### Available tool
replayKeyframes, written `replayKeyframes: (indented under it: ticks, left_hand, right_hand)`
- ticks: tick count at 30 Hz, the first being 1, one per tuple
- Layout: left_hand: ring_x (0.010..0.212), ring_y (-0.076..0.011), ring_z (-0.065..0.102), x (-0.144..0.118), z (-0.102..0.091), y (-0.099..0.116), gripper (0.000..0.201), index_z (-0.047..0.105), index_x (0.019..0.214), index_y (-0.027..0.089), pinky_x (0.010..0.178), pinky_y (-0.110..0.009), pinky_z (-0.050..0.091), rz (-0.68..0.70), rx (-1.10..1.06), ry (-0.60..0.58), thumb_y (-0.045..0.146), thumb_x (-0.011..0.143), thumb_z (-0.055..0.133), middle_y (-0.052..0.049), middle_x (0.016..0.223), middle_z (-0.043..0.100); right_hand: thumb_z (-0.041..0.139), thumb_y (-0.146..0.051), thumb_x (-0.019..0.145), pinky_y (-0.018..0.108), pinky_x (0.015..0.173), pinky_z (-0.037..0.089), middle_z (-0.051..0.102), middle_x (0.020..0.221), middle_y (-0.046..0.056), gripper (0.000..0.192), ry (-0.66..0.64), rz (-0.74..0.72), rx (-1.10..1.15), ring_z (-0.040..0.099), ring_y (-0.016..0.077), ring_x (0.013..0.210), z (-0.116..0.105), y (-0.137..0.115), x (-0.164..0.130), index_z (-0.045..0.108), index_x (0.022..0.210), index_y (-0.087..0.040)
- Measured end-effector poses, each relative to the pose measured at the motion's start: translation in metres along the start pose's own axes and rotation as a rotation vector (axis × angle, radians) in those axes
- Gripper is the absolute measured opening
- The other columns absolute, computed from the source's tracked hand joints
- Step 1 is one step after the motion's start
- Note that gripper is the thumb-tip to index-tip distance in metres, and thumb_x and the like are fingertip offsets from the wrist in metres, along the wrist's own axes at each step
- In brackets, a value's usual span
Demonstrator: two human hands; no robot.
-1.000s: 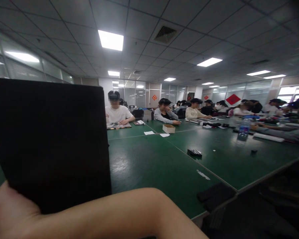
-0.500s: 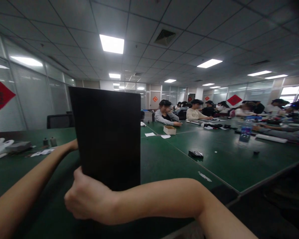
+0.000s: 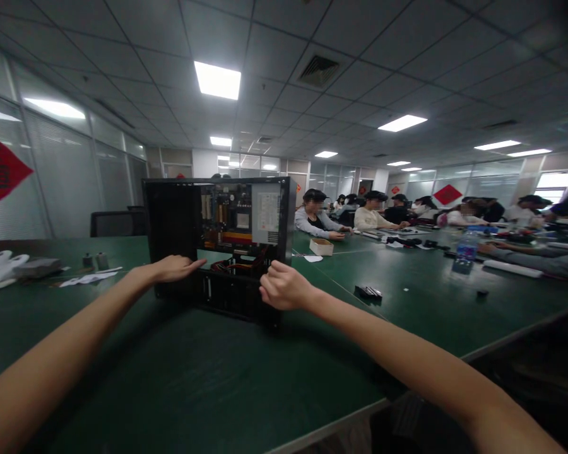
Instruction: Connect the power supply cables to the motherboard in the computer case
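A black computer case (image 3: pixel 173 217) stands upright on the green table, its open side facing me. Inside show a circuit board (image 3: pixel 227 211), a labelled power supply (image 3: pixel 266 213) at the upper right and a bundle of cables (image 3: pixel 236 266). My left hand (image 3: pixel 175 268) lies against the case's lower left, fingers stretched out to the right. At the lower right edge, my right hand (image 3: pixel 286 287) is closed, its fingers curled round the frame. Part of the lower right frame is hidden behind that hand.
A small black object (image 3: pixel 368 293) lies to the right on the table (image 3: pixel 208 378). Beyond it are an open box (image 3: pixel 321 246) and a bottle (image 3: pixel 466 246). White bags (image 3: pixel 2 268) and a grey block (image 3: pixel 38 267) sit at the left. Several people are seated at the far side.
The case has turned from a plain black face to its open side. My right hand has moved from its lower left to its right edge; my left hand has come into view in front.
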State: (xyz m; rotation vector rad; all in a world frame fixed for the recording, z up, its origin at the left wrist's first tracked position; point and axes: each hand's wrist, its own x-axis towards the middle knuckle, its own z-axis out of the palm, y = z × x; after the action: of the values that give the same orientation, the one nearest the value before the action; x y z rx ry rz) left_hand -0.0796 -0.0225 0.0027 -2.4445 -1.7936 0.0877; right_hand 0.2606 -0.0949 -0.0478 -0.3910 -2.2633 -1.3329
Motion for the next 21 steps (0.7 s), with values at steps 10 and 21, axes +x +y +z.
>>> replayKeyframes:
  ticks: [10, 21]
  left_hand:
    - [0.084, -0.0291, 0.067, 0.002, -0.007, 0.081, 0.058, 0.071, 0.101, 0.012, 0.071, -0.034, 0.051, 0.134, 0.076, 0.024, 0.061, 0.087, 0.042, -0.019, 0.096, 0.072]
    - [0.065, -0.0216, 0.065, -0.032, -0.031, 0.101, 0.055, 0.074, 0.091, 0.015, 0.059, -0.028, 0.048, 0.160, 0.024, -0.126, 0.064, 0.082, 0.051, -0.013, 0.079, 0.072]
  right_hand:
    - [0.040, -0.031, 0.099, 0.037, 0.106, 0.031, 0.063, 0.087, 0.009, 0.030, -0.239, 0.230, -0.070, 0.054, 0.0210, 0.088, 0.067, 0.075, -0.087, 0.063, 0.089, -0.015]
    - [0.046, -0.039, 0.098, 0.035, 0.090, 0.036, 0.064, 0.063, 0.007, 0.044, -0.192, 0.267, 0.001, 0.052, 0.0179, 0.070, 0.041, 0.064, -0.072, 0.066, 0.065, -0.016]
